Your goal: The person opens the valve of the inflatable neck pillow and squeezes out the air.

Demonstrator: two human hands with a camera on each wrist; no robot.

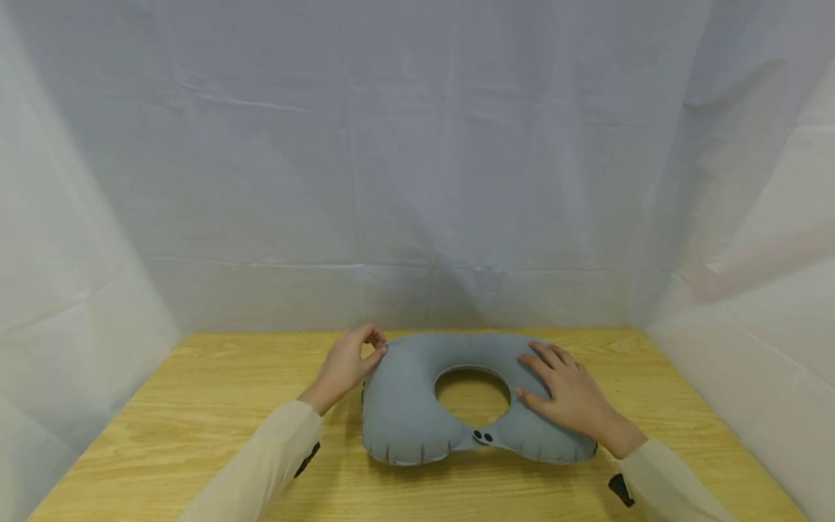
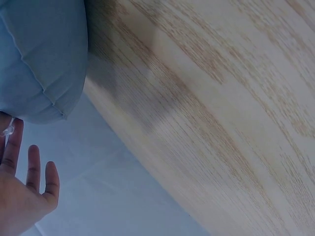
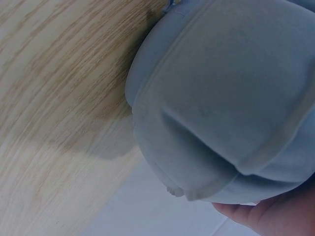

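A grey-blue inflatable neck pillow (image 1: 401,406), puffed up, lies on the table with its round opening in the middle and two dark snaps (image 1: 483,436) at the near side. At its far left corner my left hand (image 1: 346,362) pinches a small clear plastic valve (image 2: 9,130) between thumb and fingers, the other fingers loosely bent. My right hand (image 1: 570,388) rests on the pillow's right lobe with fingers spread. In the right wrist view the pillow (image 3: 221,88) shows creases and covers most of that hand.
The wood-grain table (image 1: 215,406) reaches back to a white sheet (image 1: 391,181) that hangs behind it and on both sides. Dark straps (image 1: 621,491) show at the sleeve cuffs.
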